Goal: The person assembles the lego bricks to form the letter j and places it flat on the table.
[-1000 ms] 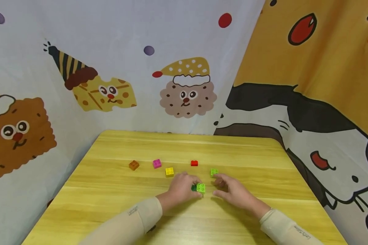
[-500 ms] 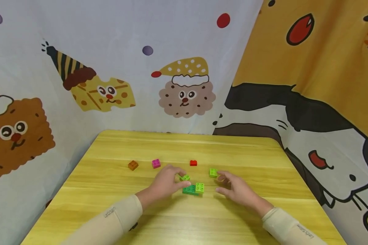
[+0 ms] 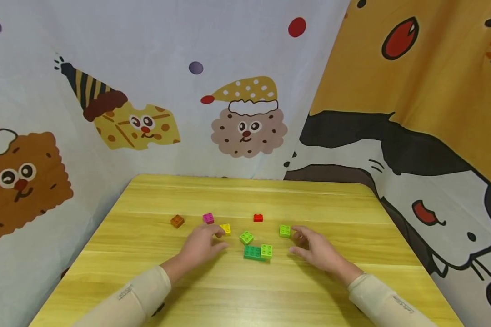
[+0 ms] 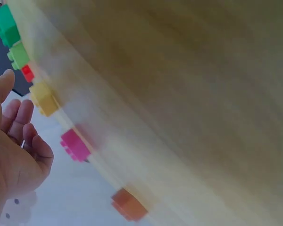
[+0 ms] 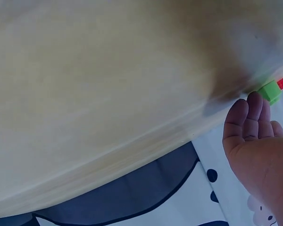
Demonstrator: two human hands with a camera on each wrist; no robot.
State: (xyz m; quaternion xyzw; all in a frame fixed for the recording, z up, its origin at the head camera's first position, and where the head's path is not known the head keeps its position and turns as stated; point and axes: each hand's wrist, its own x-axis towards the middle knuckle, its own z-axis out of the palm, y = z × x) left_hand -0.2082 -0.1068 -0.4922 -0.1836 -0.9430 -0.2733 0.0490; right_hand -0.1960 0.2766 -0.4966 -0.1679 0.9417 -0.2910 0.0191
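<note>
My left hand (image 3: 211,239) hovers low over the wooden table (image 3: 245,195), fingers relaxed and holding nothing; its fingertips are right beside a yellow brick (image 3: 226,228). In the left wrist view the same hand (image 4: 14,136) is open next to the yellow brick (image 4: 44,98). A loose light green brick (image 3: 246,237) lies just behind a dark green brick (image 3: 252,252), which has a light green one (image 3: 266,250) at its right end. My right hand (image 3: 302,242) rests with its fingers close to another light green brick (image 3: 285,230), holding nothing. The right wrist view shows those fingertips (image 5: 254,106) just short of that brick (image 5: 270,91).
Further back lie an orange brick (image 3: 177,221), a pink brick (image 3: 208,218) and a red brick (image 3: 258,217). Cartoon-printed cloth (image 3: 245,104) hangs close around the table's far and side edges.
My left hand left the green bricks, set a light green brick down behind the dark green one, and slid left to the yellow brick. The right hand barely moved.
</note>
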